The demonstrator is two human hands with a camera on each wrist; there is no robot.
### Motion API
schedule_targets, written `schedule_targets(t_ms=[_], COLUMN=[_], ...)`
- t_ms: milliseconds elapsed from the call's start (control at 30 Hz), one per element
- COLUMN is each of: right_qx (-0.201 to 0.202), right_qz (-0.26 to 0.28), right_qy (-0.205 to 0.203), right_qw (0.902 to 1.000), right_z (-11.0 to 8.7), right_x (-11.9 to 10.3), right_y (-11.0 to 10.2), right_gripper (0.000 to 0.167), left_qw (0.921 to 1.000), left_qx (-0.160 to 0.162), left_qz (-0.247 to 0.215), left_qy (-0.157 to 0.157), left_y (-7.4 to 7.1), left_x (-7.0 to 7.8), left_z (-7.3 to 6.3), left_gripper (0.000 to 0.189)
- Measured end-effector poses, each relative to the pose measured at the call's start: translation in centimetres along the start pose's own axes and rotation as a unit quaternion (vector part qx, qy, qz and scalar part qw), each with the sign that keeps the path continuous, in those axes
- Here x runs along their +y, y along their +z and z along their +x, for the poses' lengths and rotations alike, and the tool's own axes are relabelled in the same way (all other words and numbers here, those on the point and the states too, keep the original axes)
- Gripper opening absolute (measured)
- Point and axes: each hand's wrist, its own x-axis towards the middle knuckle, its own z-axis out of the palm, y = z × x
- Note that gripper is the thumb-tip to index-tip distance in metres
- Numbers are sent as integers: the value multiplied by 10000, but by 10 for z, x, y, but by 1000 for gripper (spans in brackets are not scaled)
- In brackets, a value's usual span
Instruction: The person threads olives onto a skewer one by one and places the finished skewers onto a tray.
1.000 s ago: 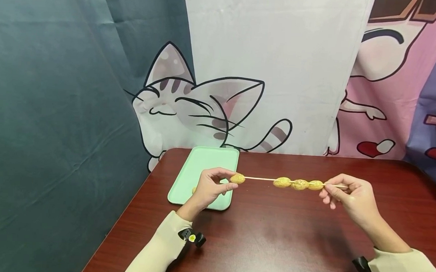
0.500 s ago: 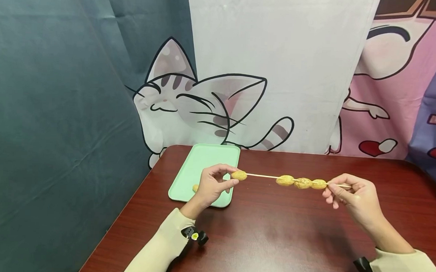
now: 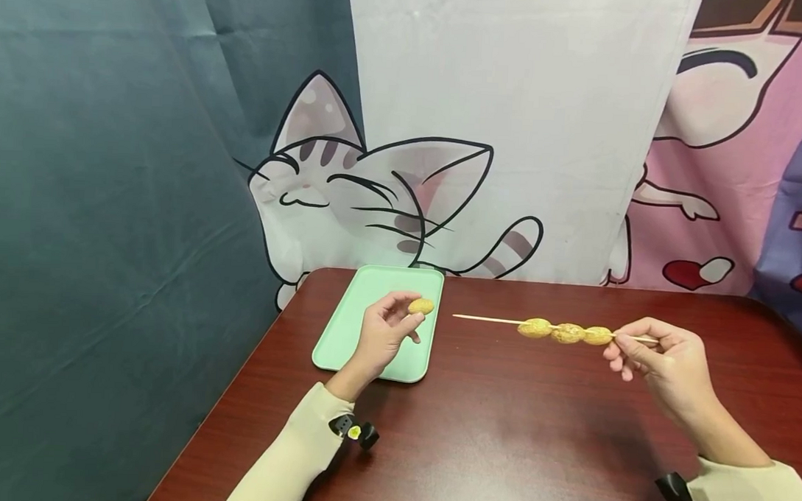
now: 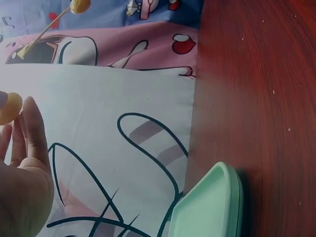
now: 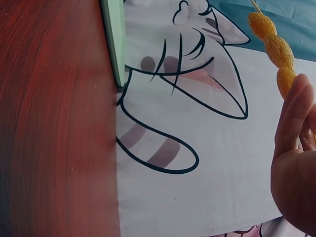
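In the head view, my left hand (image 3: 379, 337) pinches one yellow oval piece (image 3: 421, 306), like a small potato, between thumb and fingers above the tray. My right hand (image 3: 669, 367) pinches the blunt end of a thin wooden skewer (image 3: 485, 318), held almost level over the table. Threaded near that hand are three matching yellow pieces (image 3: 568, 333), touching one another. The skewer's bare tip points left, a short gap away from the loose piece. In the right wrist view, the threaded pieces (image 5: 279, 52) rise above my fingertips. The left wrist view cuts off the loose piece (image 4: 11, 108).
A pale green tray (image 3: 341, 337) lies at the table's back left, partly behind my left hand. The dark red-brown table (image 3: 534, 432) ends at a printed cloth backdrop (image 3: 511, 136). A dark green curtain (image 3: 123, 233) hangs along the left side.
The yellow piece in my left hand was at the skewer's tip; now it is off to the left, apart from it. My right hand with the skewer has shifted slightly right.
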Motion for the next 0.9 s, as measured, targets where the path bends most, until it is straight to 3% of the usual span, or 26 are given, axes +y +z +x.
schedule_targets(t_ms=[100,233,433,600,900], right_qx=[-47,-164,-191,-195,-242], right_qz=[-31,42,17,-14,-146], right_qy=[-2,-27,-29,-42,18], right_qw=[10000,9999,9998,9998,9996], right_z=[0,1,1,3,4], right_x=[0,-1,-3,-4,-6], right_y=[0,0,-1,-1,-1], right_gripper=[29,31,30,31,32], left_qw=[9999,9992,9992,9988,9910], left_qx=[-123,-289,-316,-414,-252], left_qz=[70,-186,-239,197,1278], left_qy=[97,199,-4,160,319], left_y=[2,2,3,2,1], left_x=[-1,-2,1,2,4], left_z=[0,1,0,1,0], left_gripper=[31,30,35,32,33])
